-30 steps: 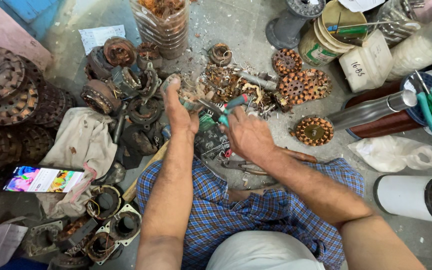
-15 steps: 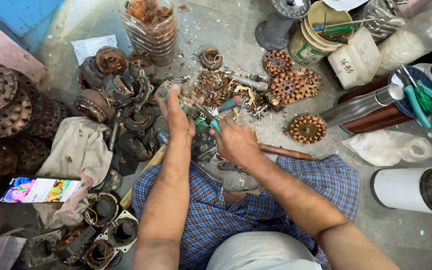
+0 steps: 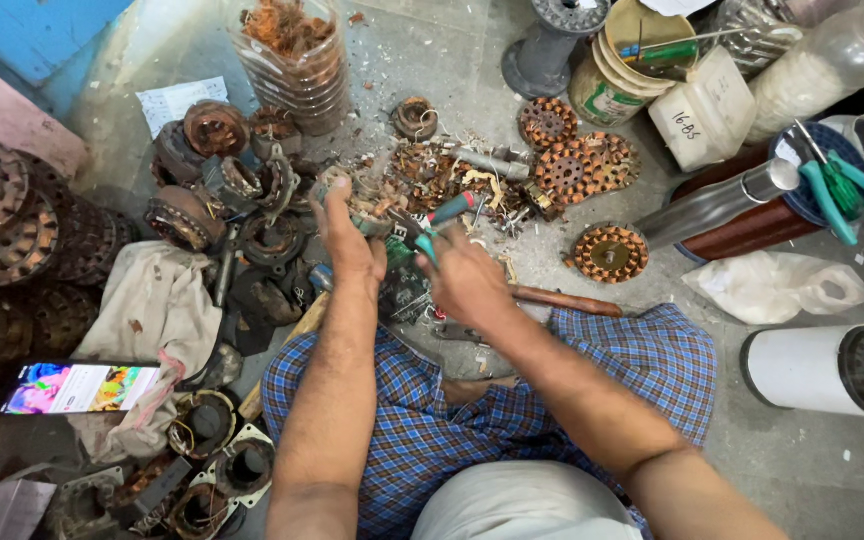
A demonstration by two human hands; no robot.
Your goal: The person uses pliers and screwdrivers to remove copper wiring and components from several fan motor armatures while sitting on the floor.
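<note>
I sit on the floor with blue checked cloth over my legs. My left hand grips a round motor stator with copper windings, held above the floor. My right hand is shut on a pair of pliers with teal and red handles, whose jaws reach toward the stator's windings. Loose copper wire scraps lie just beyond both hands.
Stacked rusty stators and motor parts lie at left, a lit phone on a cloth. Round laminated cores, a clear jar of copper scrap, buckets, a metal tube, a white pipe and a plastic bag sit at right.
The view has shifted slightly down and left. Both hands stay together on the stator and pliers, with only small working movements.
</note>
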